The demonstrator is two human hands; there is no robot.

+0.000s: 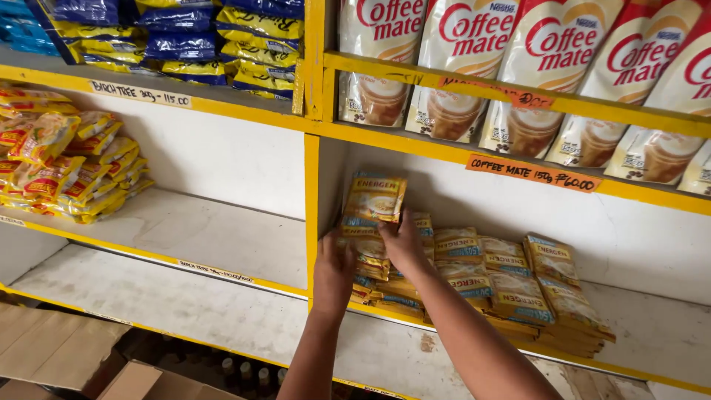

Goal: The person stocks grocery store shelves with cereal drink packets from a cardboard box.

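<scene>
- A stack of yellow sachets (370, 255) is being steadied on the white shelf (222, 237), right beside the yellow upright (312, 215).
- The left hand (333, 268) is pressed flat against the stack's near side, fingers together.
- The right hand (404, 243) is closed on an upright sachet (375, 196) at the back.
- More yellow sachets (518, 285) are fanned out to the right.
- Cream pouches (518, 74) are lined above an orange price label (533, 173); cardboard boxes (59, 348) sit below.

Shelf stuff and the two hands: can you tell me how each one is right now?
Left hand: pressed on the leftmost stack of yellow sachets.
Right hand: gripping an upright bundle of yellow sachets.
Sachet rows: lying flat, overlapping.
White creamer bags: standing upright.
Cardboard box: flaps open.
</scene>
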